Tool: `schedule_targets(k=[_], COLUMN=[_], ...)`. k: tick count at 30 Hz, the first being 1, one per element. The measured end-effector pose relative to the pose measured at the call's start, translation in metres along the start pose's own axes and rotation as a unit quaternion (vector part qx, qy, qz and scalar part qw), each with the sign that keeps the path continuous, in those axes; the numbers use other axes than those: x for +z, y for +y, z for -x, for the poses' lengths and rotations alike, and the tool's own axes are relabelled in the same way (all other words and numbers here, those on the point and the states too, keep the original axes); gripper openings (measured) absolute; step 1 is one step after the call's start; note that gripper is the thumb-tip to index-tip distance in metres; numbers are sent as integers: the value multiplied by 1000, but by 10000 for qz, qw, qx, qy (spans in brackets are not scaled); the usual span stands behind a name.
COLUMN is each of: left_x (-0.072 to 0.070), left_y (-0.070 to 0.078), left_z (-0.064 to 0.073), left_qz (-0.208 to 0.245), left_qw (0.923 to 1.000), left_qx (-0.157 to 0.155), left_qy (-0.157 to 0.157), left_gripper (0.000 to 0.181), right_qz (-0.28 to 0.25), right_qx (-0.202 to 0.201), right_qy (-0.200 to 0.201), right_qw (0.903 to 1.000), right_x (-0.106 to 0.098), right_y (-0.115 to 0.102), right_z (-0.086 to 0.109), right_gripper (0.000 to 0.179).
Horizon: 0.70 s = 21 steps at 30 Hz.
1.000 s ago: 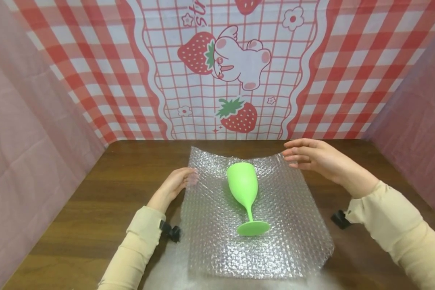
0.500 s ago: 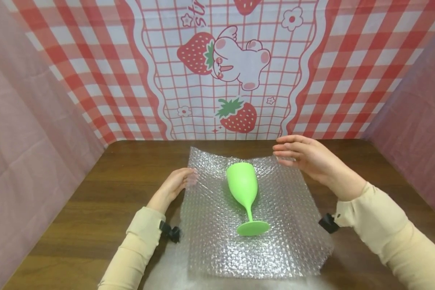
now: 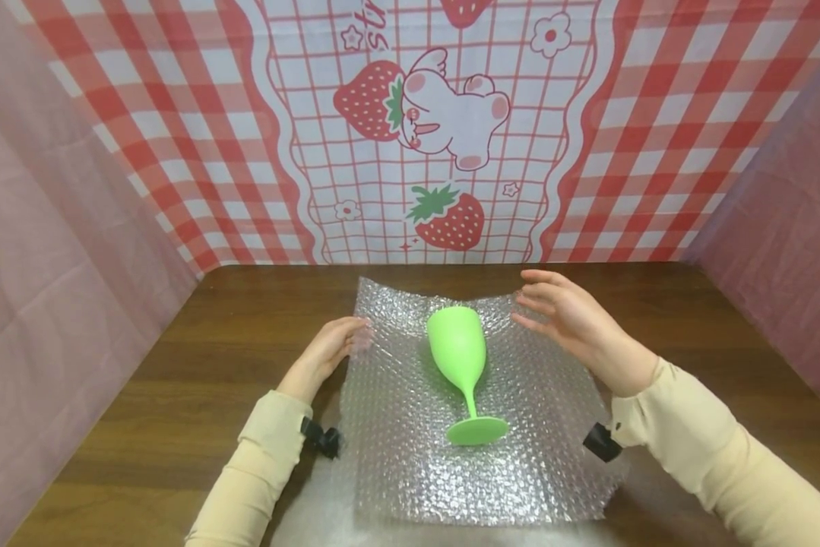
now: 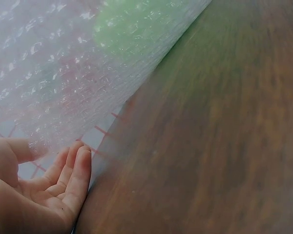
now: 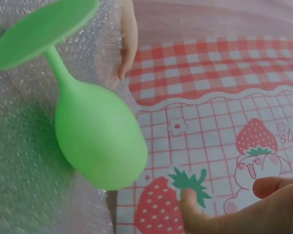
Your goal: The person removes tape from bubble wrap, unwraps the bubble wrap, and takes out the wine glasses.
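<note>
A light-green goblet [image 3: 459,349] lies on its side on a sheet of bubble wrap [image 3: 416,471], bowl toward the wall and round foot toward me. My left hand [image 3: 327,349] is at the sheet's left edge and holds it a little raised; the fingertips show faintly through the plastic. In the left wrist view the thumb and fingers [image 4: 78,170] meet the wrap's edge, though the exact grip is partly hidden. Over the sheet's far right corner, my right hand [image 3: 580,323] hovers with fingers spread and holds nothing. Its thumb and a fingertip show in the right wrist view.
Under the sheet is a dark brown wooden table [image 3: 197,365]. A red-and-white strawberry cloth [image 3: 300,114] hangs behind it, with pink curtains [image 3: 61,251] at both sides. Another pale translucent layer [image 3: 307,509] lies beneath the wrap near me.
My right hand has moved left and a little nearer to me, and its fingers have spread. The left hand, goblet and bubble wrap look almost unmoved.
</note>
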State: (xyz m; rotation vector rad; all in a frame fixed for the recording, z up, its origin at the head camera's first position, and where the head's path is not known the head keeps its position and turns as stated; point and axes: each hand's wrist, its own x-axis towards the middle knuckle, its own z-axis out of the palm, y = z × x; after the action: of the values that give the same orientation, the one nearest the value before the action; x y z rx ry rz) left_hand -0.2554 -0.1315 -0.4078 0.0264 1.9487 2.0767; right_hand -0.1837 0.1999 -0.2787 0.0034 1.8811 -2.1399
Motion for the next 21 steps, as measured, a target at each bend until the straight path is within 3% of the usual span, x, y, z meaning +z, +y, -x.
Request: schedule_targets(k=[6,21], left_x=[0,2], left_y=[-2,-1], left_z=[-1,-1], left_qz=[-23,61], left_qw=[10000,9999], left_qx=[1,2], left_qy=[31,91], left_gripper=[30,26], right_qz=[195,223], right_qx=[232,652], right_qy=[-96,-335], right_qw=[9995,9971], right_x=[7,18], right_y=[11,43], right_z=[-2,-8], right_gripper=[59,62])
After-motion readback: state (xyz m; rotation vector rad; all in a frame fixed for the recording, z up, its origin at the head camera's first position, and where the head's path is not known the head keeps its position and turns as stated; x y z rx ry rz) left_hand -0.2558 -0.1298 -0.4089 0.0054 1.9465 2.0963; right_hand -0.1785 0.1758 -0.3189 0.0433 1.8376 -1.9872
